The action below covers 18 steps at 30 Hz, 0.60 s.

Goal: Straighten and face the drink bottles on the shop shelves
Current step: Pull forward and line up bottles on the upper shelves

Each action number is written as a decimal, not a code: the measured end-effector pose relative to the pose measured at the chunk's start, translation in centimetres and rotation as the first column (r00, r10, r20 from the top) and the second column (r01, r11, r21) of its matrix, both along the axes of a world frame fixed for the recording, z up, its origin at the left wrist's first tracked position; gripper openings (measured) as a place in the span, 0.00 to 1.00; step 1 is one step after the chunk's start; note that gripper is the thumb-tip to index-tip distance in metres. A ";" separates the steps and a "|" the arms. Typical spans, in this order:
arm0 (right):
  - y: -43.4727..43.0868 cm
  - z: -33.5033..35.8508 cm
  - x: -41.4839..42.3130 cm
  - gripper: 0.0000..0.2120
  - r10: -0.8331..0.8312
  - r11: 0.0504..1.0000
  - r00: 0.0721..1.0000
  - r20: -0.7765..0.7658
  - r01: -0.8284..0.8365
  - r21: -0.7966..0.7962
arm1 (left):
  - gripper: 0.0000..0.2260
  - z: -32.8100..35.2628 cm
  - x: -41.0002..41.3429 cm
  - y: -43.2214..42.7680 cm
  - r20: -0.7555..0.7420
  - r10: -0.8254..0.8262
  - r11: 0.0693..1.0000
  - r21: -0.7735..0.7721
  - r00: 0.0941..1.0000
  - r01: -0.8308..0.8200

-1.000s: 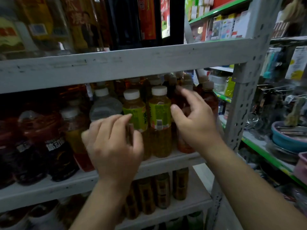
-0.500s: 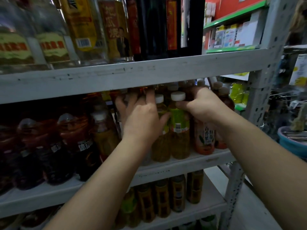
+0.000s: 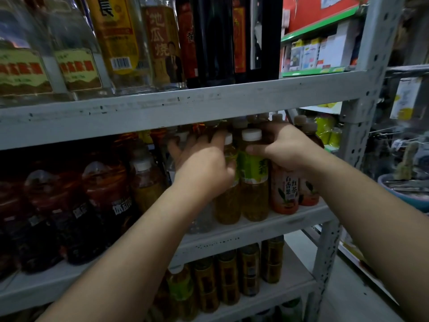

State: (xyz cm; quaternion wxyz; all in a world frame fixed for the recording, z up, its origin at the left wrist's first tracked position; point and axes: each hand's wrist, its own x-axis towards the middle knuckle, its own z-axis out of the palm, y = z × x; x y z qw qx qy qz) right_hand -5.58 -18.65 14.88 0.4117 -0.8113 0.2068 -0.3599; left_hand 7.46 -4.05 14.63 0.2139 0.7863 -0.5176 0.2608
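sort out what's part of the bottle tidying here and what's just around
In the job: left hand, right hand, green tea bottles, red tea bottle, middle shelf.
Just around: liquor bottles, blue basin, boxes.

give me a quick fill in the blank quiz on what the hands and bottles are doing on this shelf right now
1. The right hand grips the neck of a tea bottle whose label is ____.
2. That bottle's cap is ____ in colour.
3. The left hand reaches in on the ____ shelf of the three in view.
4. The peach-labelled bottle stands to the ____ of the green-labelled one.

Missing words: green; white; middle; right
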 end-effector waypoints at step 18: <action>1.1 -1.0 -0.9 0.21 -0.083 0.995 0.997 0.011 0.083 -0.046 | 0.37 -0.7 0.2 0.0 0.023 -0.026 0.999 -0.045 0.999 0.027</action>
